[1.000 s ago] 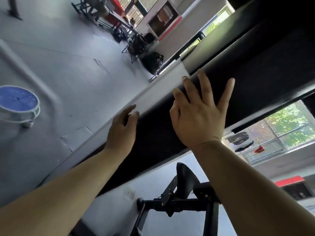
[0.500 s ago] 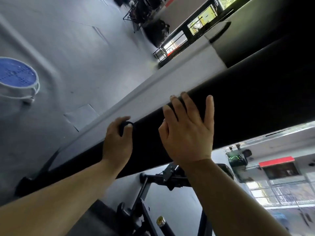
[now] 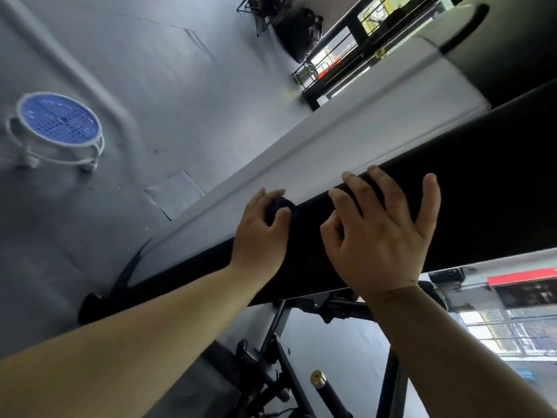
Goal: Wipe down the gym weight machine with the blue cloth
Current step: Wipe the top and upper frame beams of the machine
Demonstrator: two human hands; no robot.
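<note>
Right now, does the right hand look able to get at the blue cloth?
Probably yes. The right hand rests on the black pad close beside the left hand, which grips the blue cloth; only bare pad lies between them.

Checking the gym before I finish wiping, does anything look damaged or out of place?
A paler square patch on the floor beside the machine's white panel; its edges show, like a repair or loose piece.

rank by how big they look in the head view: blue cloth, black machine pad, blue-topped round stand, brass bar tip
black machine pad
blue-topped round stand
blue cloth and brass bar tip: unranked, both look small, cloth mostly hidden in left hand
</note>
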